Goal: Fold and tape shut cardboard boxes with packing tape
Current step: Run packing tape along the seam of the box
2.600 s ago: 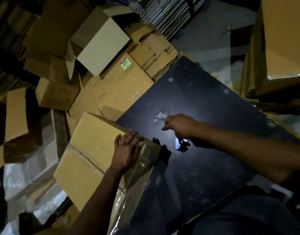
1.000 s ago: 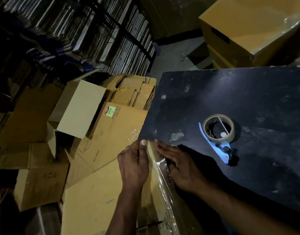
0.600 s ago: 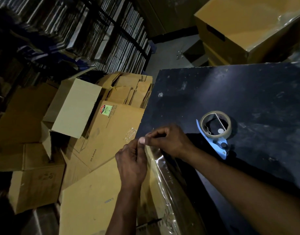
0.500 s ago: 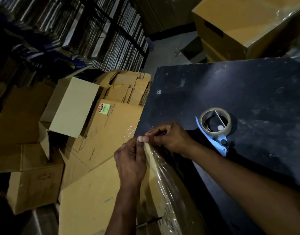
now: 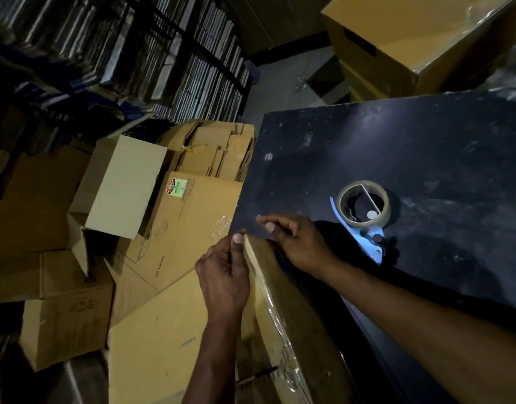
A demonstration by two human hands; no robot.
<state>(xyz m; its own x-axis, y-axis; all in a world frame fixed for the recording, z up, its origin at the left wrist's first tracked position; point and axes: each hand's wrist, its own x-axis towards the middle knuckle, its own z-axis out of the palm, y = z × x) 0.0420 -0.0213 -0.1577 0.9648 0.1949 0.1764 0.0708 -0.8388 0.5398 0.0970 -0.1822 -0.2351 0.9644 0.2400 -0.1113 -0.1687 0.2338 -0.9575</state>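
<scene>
A brown cardboard box [image 5: 160, 339] leans against the left edge of the black table [image 5: 382, 158], with clear packing tape [image 5: 280, 330] running glossy along its upper edge. My left hand [image 5: 224, 275] grips the box's top corner, thumb pressed on the edge. My right hand [image 5: 294, 240] sits just right of that corner with fingers curled, pinching at the tape end near the corner. A roll of clear tape on a blue dispenser [image 5: 364, 211] lies on the table, right of my right hand, untouched.
Flattened and assembled cardboard boxes [image 5: 119, 185] lie piled on the floor to the left. Stacked flat cartons fill a rack [image 5: 163, 53] at the back. Taped brown boxes [image 5: 411, 33] stand beyond the table's far edge.
My right hand went from lying flat on the taped edge to curled fingers pinching at the corner. My left hand stayed gripping the box corner. The view shifted slightly.
</scene>
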